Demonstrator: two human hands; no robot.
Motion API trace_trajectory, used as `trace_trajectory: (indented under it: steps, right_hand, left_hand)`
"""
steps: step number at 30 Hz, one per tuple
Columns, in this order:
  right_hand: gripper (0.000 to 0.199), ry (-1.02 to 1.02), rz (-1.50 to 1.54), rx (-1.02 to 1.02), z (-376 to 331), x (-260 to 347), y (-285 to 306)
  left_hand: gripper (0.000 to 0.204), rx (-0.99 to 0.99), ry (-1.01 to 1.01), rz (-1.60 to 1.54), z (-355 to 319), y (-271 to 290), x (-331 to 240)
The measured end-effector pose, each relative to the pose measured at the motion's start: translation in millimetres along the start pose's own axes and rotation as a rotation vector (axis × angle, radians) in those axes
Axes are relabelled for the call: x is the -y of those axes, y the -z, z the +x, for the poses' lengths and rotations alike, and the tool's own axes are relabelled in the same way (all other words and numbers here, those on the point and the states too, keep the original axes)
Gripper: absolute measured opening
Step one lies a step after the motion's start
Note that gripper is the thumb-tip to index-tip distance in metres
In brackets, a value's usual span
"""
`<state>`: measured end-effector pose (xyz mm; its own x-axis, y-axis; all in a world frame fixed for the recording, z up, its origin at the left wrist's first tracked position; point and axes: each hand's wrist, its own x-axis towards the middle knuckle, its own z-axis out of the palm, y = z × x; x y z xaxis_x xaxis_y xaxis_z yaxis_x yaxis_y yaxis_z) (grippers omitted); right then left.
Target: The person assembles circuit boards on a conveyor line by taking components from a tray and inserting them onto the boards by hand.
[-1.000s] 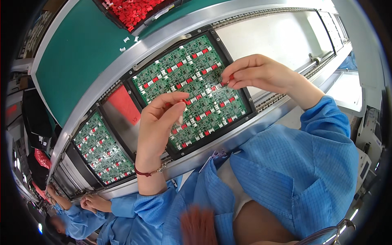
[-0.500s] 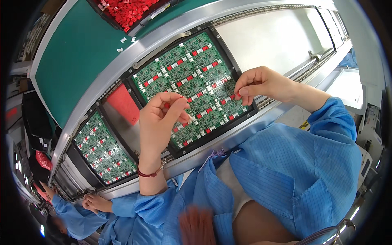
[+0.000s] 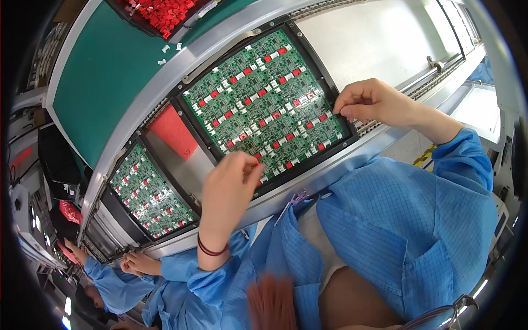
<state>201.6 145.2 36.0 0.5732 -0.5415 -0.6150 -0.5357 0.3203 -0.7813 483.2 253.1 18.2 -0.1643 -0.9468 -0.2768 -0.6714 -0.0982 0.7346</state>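
Note:
A green circuit board panel [image 3: 258, 118] lies in a black frame [image 3: 201, 137], with rows of red and white connectors on it. Over the panel's near left corner, my left hand [image 3: 231, 184] is closed, thumb and forefinger pinched together. A small red connector [image 3: 257, 156] shows at its fingertips; whether it touches the board I cannot tell. My right hand [image 3: 374, 103] is at the frame's right edge, its thumb and fingers brought together. What those fingertips hold, if anything, is hidden.
Another framed board panel [image 3: 148, 192] sits to the left, past a red sheet [image 3: 173, 132]. A bin of red connectors [image 3: 165, 14] stands on the green mat [image 3: 104, 82], near loose white pieces [image 3: 164, 49]. A co-worker's hands [image 3: 140, 264] are at lower left. Metal rails [image 3: 418, 91] border the line.
My left hand has drawn back toward the panel's near left corner. My right hand has moved from above the boards to the frame's right edge; the red piece at its fingertips no longer shows.

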Motion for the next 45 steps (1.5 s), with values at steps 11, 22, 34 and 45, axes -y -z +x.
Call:
trace_trajectory:
  steps: [11,22,34,45]
  right_hand:
    - [0.010,0.099,-0.152,0.040,-6,6,-17]
    - [0.009,0.217,-0.356,0.030,-9,0,-25]
    - [0.008,0.344,-0.401,-0.062,-14,-6,-30]
    - [0.011,0.566,-0.756,-0.147,-9,-22,-42]
  left_hand:
    - [0.015,-0.117,-0.160,0.148,-28,-24,-1]
    - [0.013,-0.093,-0.151,0.169,-23,-24,3]
    - [0.012,-0.061,-0.156,0.087,-19,-21,7]
    - [0.017,-0.047,-0.125,0.054,-27,-11,7]
